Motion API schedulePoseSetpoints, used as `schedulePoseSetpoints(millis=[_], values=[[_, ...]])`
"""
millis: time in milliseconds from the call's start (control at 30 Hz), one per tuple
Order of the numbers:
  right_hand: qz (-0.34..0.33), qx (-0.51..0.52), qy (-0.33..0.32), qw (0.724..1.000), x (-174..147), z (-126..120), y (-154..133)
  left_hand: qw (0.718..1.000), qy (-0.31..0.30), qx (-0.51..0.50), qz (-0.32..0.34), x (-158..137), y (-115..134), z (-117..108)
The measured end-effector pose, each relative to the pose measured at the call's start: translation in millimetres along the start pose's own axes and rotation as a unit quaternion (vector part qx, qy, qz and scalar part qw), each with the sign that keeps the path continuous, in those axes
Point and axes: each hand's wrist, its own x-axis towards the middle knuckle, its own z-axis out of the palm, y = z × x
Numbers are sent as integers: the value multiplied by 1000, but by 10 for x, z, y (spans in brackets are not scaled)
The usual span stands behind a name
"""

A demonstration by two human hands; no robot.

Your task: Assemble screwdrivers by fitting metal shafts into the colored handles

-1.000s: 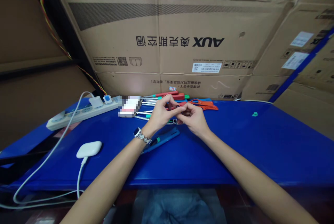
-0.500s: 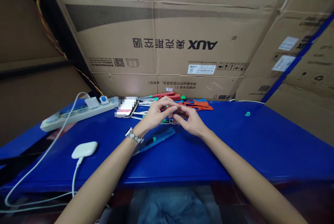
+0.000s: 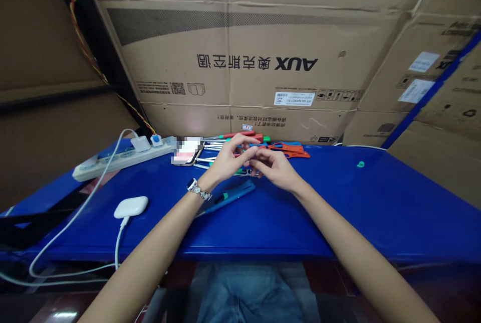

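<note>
My left hand (image 3: pixel 235 158) and my right hand (image 3: pixel 277 166) meet over the middle of the blue table, fingertips pinched close together. Whatever lies between them is too small and covered to name. Just below the fingers shows a small piece with metal and dark parts (image 3: pixel 252 172); I cannot tell whether they hold it. Nearer me lies a blue long-neck lighter body (image 3: pixel 233 196) with a green part, left of centre. Behind my hands are red-handled long lighters (image 3: pixel 237 135) with metal necks, and orange handle shells (image 3: pixel 295 151) beside blue ones.
A phone (image 3: pixel 190 151) lies left of the lighters. Further left are a white power strip (image 3: pixel 112 162) with plugs and a white earbud case (image 3: pixel 131 207) on a cable. A small green piece (image 3: pixel 361 164) rests at the right. Cardboard (image 3: pixel 255 37) walls the table's back.
The view has shifted slightly, so the table things sit a little further right. My hands remain together over the same spot, with the fingers slightly rearranged.
</note>
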Motion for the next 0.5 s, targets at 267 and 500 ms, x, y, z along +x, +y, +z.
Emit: schedulePoseSetpoints(millis=[267, 500], values=[[-19, -26, -2, 999, -59, -23, 45, 999, -45, -4, 19, -23, -45, -50], [-17, -25, 3, 1000, -25, 70, 46, 998, -51, -17, 16, -6, 1, -20]])
